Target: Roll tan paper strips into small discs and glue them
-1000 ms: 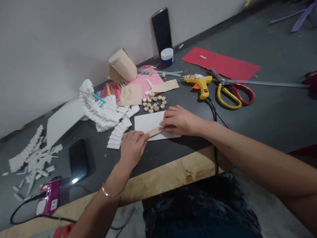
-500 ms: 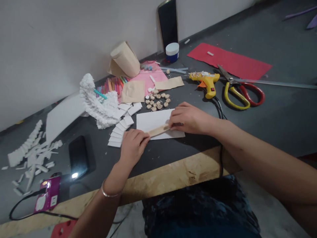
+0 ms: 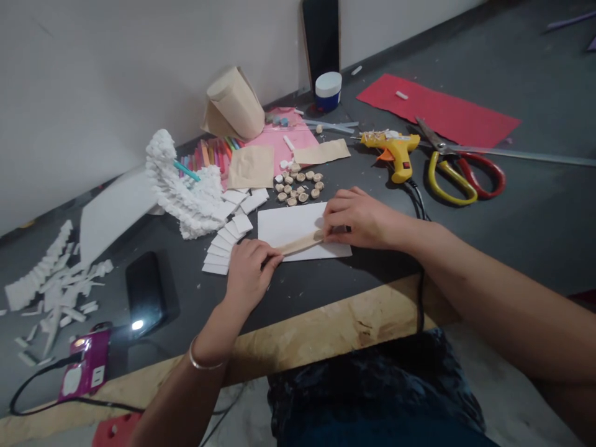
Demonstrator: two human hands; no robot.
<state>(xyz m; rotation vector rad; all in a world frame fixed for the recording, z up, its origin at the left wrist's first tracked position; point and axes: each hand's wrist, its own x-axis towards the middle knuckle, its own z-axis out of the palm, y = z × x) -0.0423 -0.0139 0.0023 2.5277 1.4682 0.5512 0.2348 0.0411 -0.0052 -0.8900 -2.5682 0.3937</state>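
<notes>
A narrow strip of tan paper (image 3: 302,244) stretches between my two hands, above a white rectangular card (image 3: 288,222) on the dark table. My left hand (image 3: 251,264) pinches the strip's left end between thumb and fingers. At the other end, my right hand (image 3: 351,217) has its fingers closed on the strip, and the fingertips hide that end. Small round tan paper coils (image 3: 298,185) lie just behind the card. White card pieces (image 3: 221,248) are fanned out beside my left hand.
A yellow glue gun (image 3: 393,152) and scissors (image 3: 460,171) lie to the right, before red paper (image 3: 437,108). A tan paper roll (image 3: 235,105), a white textured piece (image 3: 186,192) and a blue jar (image 3: 328,93) stand behind. A lit phone (image 3: 145,292) and purple power socket (image 3: 86,366) are left.
The camera view has shifted slightly. Both hands keep their hold on the tan paper strip, with my right hand raised a touch and the strip almost unchanged.
</notes>
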